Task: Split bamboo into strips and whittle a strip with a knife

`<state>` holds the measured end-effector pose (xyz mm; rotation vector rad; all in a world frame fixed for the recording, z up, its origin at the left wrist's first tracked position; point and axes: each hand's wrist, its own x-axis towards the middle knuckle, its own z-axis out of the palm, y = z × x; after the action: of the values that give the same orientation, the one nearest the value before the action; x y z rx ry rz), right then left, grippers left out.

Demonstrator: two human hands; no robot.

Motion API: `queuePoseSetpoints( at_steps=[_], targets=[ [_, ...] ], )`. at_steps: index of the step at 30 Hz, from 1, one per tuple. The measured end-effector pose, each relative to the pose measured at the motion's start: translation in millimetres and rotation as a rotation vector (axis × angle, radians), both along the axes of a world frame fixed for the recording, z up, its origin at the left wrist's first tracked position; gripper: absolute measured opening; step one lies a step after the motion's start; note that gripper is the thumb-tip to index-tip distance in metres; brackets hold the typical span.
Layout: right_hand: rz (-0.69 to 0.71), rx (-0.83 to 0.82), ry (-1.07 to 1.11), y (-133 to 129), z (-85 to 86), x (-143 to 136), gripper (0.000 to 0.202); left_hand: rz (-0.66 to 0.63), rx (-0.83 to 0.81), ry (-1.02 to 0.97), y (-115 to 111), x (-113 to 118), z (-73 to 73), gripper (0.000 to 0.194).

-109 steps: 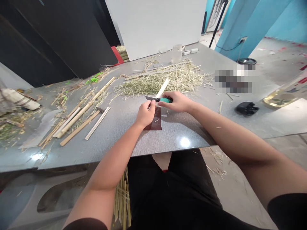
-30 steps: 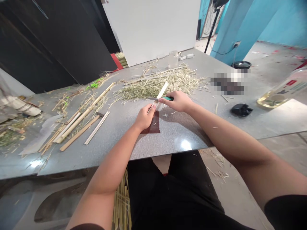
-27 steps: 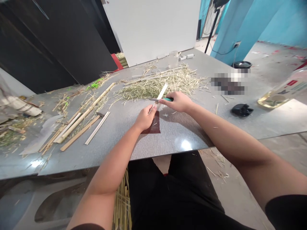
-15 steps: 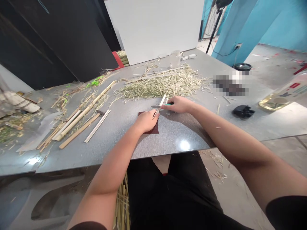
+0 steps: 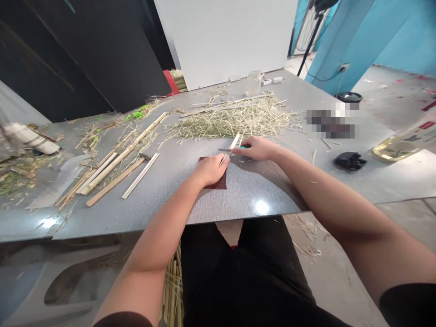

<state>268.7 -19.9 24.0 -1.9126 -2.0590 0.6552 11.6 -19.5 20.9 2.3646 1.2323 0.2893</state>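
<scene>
Grey table [image 5: 170, 181]: your left hand [image 5: 211, 170] pinches the pale strip [image 5: 235, 141]; your right hand [image 5: 258, 149] grips the knife [image 5: 225, 150]. Angle it shallow, clear of fingers.

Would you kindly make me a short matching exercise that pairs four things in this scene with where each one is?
1. clear cup
2. green-handled knife
3. brown sheet
4. pale strip

A. held in the left hand
B. partly hidden by the left hand
C. beyond the straw pile
D. held in the right hand

Pairs: 1-C, 2-D, 3-B, 4-A
</scene>
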Motion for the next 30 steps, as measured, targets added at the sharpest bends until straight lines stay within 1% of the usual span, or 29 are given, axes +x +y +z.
queuePoseSetpoints(
  at_steps=[6,10,15,30],
  targets=[
    [-0.054,0.063,0.063,-4,4.0,-3,0.087,0.027,0.0,-0.122,2,1,-1.0,0.045],
    [-0.055,0.127,0.125,-8,9.6,-5,0.086,0.054,0.012,-0.187,2,1,-1.6,0.045],
    [-0.081,0.159,0.129,-9,12.8,-6,0.089,0.038,0.026,-0.256,4,0,-5.1,0.048],
    [-0.123,0.165,0.064,-11,15.9,-5,0.089,0.019,-0.018,-0.295,4,-1,-4.2,0.051]
  ],
)
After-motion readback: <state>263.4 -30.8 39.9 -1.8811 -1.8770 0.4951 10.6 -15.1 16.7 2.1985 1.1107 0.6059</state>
